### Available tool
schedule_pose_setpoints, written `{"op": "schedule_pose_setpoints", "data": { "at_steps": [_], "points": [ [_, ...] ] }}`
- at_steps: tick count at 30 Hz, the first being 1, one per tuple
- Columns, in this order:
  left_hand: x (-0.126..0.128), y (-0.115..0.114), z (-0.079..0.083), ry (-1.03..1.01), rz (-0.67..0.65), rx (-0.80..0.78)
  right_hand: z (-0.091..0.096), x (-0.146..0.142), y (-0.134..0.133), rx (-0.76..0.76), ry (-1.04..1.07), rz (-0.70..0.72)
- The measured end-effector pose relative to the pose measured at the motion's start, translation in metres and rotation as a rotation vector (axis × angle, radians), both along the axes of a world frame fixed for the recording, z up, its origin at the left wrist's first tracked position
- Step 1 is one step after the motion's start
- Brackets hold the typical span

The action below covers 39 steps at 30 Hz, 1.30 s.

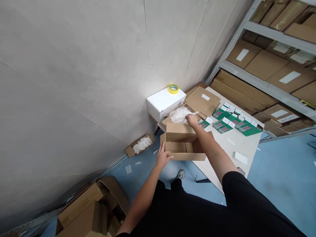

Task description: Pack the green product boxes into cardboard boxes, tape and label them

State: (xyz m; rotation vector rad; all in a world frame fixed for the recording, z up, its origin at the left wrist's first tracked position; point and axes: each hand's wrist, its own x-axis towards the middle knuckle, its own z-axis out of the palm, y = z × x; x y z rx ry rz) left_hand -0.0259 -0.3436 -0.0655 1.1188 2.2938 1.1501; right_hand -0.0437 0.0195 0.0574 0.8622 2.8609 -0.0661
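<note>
An open cardboard box [175, 147] with its flaps up stands at the near left end of the table; the part of its inside that shows is bare. My left hand [163, 157] grips the box's left side, thumb along the near flap. Beyond it my right hand [192, 120] is closed on the edge of crumpled white packing material [178, 115], which lies in a second open carton [168, 121]. My right forearm crosses over the right end of the near box and hides part of it.
On the table [228, 154] are several green boxes [249, 127], flat cardboard [201, 100] and a small white box [240, 158]. Yellow tape [173, 89] rests on a white box [164, 101]. A carton of white wrapping [140, 145] and larger cartons [91, 214] are on the floor. Shelving [266, 85] stands right.
</note>
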Motion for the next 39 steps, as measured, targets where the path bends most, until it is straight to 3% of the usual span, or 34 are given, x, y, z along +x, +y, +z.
{"op": "schedule_pose_setpoints", "data": {
  "at_steps": [8,11,14,19,23,32,39],
  "points": [
    [0.005,0.004,0.008,0.035,-0.035,0.001,0.036,0.055,-0.024,0.041,0.264,-0.082],
    [0.014,0.015,0.011,0.055,-0.048,0.004,0.039,0.091,-0.037,0.058,0.374,-0.101],
    [0.026,0.033,0.014,0.069,-0.088,0.014,0.03,0.139,-0.056,0.027,0.445,-0.138],
    [0.047,0.076,0.023,0.088,-0.174,0.011,-0.003,0.228,-0.08,-0.12,0.482,-0.242],
    [0.068,0.122,0.028,0.079,-0.274,0.031,-0.02,0.288,-0.078,-0.243,0.499,-0.33],
    [0.119,0.218,0.024,0.105,-0.474,0.04,-0.014,0.397,-0.052,-0.24,0.759,-0.564],
    [0.135,0.27,0.022,0.087,-0.588,0.042,-0.013,0.435,-0.025,-0.239,0.879,-0.693]
  ]
}}
